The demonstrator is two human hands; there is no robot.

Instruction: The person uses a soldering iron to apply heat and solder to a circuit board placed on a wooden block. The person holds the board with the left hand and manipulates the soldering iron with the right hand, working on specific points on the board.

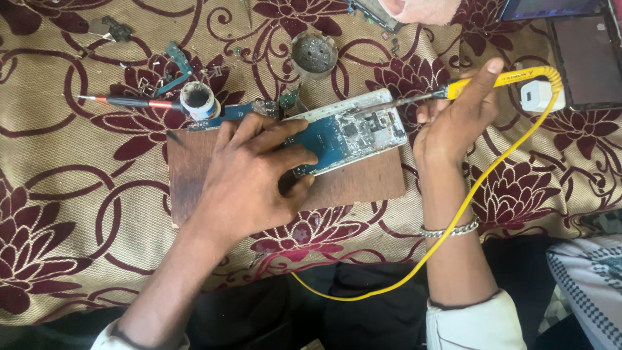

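Observation:
An opened phone with a blue circuit board [353, 133] lies on a brown wooden board [363, 185]. My left hand [256, 172] presses down on the phone's left end and holds it in place. My right hand [453, 120] grips a yellow-handled soldering iron [476, 83], whose metal tip rests on the circuit board's upper edge. Its yellow cord [453, 223] loops down past my right wrist, which wears a metal bracelet [450, 229].
A small round tin of paste [198, 98] and a red-and-black tool [133, 102] lie left of the phone. A round grey holder [314, 53] sits behind it. A white plug adapter [536, 96] and dark flat screens [586, 58] are at the far right. Everything rests on a patterned cloth [78, 194].

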